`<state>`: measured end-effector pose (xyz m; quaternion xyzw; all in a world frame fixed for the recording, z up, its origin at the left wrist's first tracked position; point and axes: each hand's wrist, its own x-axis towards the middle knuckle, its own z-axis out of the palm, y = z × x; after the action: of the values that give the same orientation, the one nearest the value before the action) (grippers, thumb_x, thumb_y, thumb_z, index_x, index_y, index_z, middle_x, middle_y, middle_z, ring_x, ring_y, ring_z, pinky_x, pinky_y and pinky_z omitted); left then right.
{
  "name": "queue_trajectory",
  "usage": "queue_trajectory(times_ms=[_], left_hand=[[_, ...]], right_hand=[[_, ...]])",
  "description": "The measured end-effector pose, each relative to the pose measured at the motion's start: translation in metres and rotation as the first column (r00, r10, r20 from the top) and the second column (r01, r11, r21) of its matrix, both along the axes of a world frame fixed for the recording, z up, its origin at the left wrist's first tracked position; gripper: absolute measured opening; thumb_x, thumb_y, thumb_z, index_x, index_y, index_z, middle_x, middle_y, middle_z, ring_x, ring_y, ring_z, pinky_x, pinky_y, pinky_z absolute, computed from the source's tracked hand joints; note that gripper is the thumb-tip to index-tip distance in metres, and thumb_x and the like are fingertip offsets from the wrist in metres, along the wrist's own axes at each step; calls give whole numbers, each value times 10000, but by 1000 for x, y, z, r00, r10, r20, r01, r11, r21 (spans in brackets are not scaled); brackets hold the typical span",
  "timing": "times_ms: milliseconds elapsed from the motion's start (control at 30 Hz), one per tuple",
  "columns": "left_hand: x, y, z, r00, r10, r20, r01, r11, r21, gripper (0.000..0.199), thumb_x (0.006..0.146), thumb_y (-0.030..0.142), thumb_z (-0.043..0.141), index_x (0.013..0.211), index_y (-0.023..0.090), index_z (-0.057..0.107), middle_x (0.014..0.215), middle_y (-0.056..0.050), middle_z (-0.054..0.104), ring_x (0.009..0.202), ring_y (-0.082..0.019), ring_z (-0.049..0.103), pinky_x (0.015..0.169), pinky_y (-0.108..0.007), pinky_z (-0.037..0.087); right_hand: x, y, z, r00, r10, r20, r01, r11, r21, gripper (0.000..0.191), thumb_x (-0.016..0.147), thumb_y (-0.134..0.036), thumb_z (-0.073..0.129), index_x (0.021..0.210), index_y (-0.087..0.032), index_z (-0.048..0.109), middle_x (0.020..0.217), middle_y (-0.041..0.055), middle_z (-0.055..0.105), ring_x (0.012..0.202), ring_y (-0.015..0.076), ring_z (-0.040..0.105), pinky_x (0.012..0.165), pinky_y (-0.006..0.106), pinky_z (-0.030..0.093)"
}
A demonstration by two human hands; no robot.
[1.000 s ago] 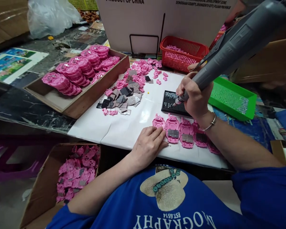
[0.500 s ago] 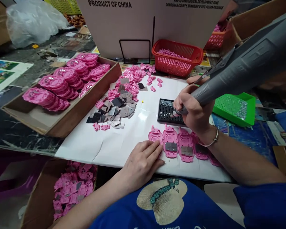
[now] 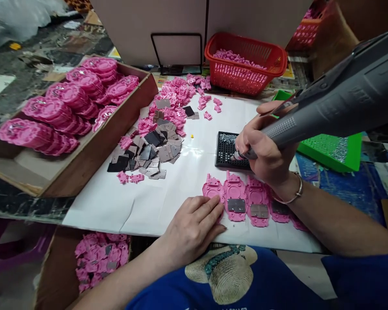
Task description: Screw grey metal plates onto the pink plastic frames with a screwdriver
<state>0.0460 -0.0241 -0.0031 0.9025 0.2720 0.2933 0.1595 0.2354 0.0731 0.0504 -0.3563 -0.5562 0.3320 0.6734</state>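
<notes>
My right hand [image 3: 267, 148] grips a grey electric screwdriver [image 3: 326, 103], its tip down at the black perforated tray [image 3: 226, 150] that holds small silver screws. My left hand [image 3: 195, 221] lies flat, fingers stretched, over the lower part of the leftmost pink plastic shell [image 3: 212, 187]. To its right stand more pink shells in a row, such as one with a dark metal plate [image 3: 236, 205] and one with a greyer plate [image 3: 259, 210]. My right wrist partly hides the shells at the right end.
Loose metal plates [image 3: 168, 146] and small pink parts [image 3: 176, 97] lie left of centre. A cardboard tray [image 3: 97, 146] of stacked pink pieces is further left. Behind stands a red basket [image 3: 245, 77]; at right, a green tray [image 3: 354, 150] of screws. A box of pink parts [image 3: 100, 258] sits below.
The view has tilted down and come closer. My right hand stays at the black tray with the screwdriver, and my left hand keeps its place on the leftmost shell.
</notes>
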Motion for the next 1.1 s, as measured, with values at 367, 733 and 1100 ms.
queue_trajectory(times_ms=[367,733,1100], left_hand=[[0,-1,-1,1000,12,-6,-12,1000,-5,403,904,277,665,1241,63,603,1242,-156,678,1023,-257,615,836,-416,567],[0,0,-1,999,2,-36,-2,1000,0,378,938,320,613,1241,95,603,1252,-134,673,1010,-242,604,850,-408,546],[0,0,-4,997,19,-75,-17,1000,17,387,957,392,577,1232,121,615,1210,-116,686,1013,-240,586,861,-394,513]], right_hand=[[2,5,-9,999,20,-32,-20,1000,7,331,771,-433,750,1015,-344,545,602,-77,468,426,93,419,404,261,360],[3,1,14,994,69,-85,-60,993,106,242,783,-275,721,973,-292,572,611,-79,482,445,96,461,465,281,399],[-19,-41,3,978,204,-49,-200,977,71,240,781,-271,703,979,-318,576,594,-101,483,405,79,440,410,248,375]])
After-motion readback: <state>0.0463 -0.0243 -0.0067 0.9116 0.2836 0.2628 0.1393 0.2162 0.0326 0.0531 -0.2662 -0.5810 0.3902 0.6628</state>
